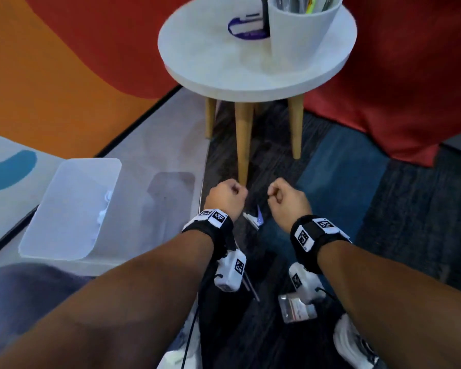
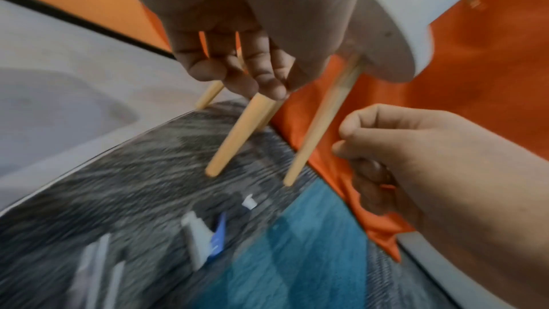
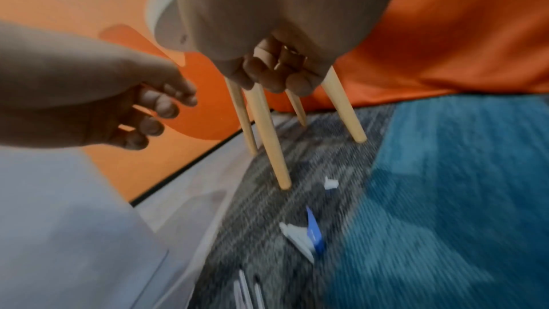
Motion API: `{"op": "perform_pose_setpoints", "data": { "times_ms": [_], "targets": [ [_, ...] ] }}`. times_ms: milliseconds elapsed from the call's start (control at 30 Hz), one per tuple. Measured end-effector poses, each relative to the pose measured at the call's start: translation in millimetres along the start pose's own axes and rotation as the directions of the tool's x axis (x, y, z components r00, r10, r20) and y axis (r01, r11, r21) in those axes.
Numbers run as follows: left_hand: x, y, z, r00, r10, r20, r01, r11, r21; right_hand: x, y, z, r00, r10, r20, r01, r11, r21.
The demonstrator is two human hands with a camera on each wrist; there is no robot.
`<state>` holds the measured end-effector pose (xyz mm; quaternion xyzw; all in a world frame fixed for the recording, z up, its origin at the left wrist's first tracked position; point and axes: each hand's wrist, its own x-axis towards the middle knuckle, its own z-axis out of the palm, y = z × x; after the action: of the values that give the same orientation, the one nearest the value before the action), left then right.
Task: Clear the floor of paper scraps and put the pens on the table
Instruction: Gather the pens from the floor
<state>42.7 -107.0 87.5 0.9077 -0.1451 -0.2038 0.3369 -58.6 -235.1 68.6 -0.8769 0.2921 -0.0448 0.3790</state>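
Both hands hang side by side above the floor, just in front of the small round worktop (image 1: pixel 250 75), and neither one holds anything. The left hand (image 1: pixel 225 199) has its fingers curled loosely in toward the palm, with gaps between them in the left wrist view. The right hand (image 1: pixel 288 202) is curled tighter, close to a fist, thumb against the forefinger.

On the dark grey carpet (image 1: pixel 253 155) below and between the hands lies a paper scrap (image 1: pixel 257 218), white with a blue part, partly hidden by the left wrist in the head view. A smaller white scrap (image 3: pixel 330 183) lies apart from it, near the foot of the closest wooden leg (image 3: pixel 268 135). Nearer the person, a clear plastic packet (image 1: pixel 297 308) with a red and white label lies on the carpet, and thin pale strips (image 2: pixel 98 264) lie on the carpet beside the bigger scrap; they are too blurred to tell whether they are pens.

On the worktop stands a white cup (image 1: pixel 301 30) with pens (image 1: pixel 312 5) sticking up in it, and behind it a purple strap (image 1: pixel 244 29) lies flat. To the left on the pale floor sits a clear plastic bin (image 1: pixel 69 209) with white scraps (image 1: pixel 103 211) inside. A red beanbag (image 1: pixel 410 75) stands to the right of the worktop
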Motion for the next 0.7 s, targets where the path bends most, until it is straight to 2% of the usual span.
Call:
{"op": "perform_pose_setpoints", "data": {
  "times_ms": [67,167,300,433,500,567,700],
  "targets": [
    [1.8,-34.6,13.7,0.995,-0.082,0.058,0.08,0.996,0.048,-2.7,19.5,21.7,0.989,0.099,0.106,-0.099,0.995,-0.012],
    [3.0,-84.0,32.9,0.97,-0.185,0.156,0.168,0.979,0.116,-7.3,44.5,53.7,0.943,0.23,0.238,-0.224,0.973,-0.053],
    [-3.2,-132.3,58.9,0.929,-0.286,0.234,0.25,0.953,0.17,-15.7,72.5,98.6,0.857,0.355,0.373,-0.326,0.935,-0.139],
    [-8.7,-163.7,83.0,0.913,-0.322,0.252,0.288,0.944,0.161,-24.9,83.8,133.4,0.733,0.455,0.506,-0.385,0.891,-0.242],
    [-8.0,-168.1,89.9,0.914,-0.293,0.282,0.228,0.943,0.243,-26.6,86.4,146.3,0.661,0.513,0.547,-0.434,0.857,-0.279],
    [-4.9,-168.0,97.1,0.905,-0.229,0.358,0.127,0.95,0.285,-28.4,89.7,157.1,0.622,0.553,0.554,-0.463,0.83,-0.31],
    [2.9,-168.6,114.1,0.886,-0.06,0.46,-0.12,0.928,0.353,-29.1,95.9,171.1,0.639,0.563,0.525,-0.411,0.826,-0.385]
  ]
}}
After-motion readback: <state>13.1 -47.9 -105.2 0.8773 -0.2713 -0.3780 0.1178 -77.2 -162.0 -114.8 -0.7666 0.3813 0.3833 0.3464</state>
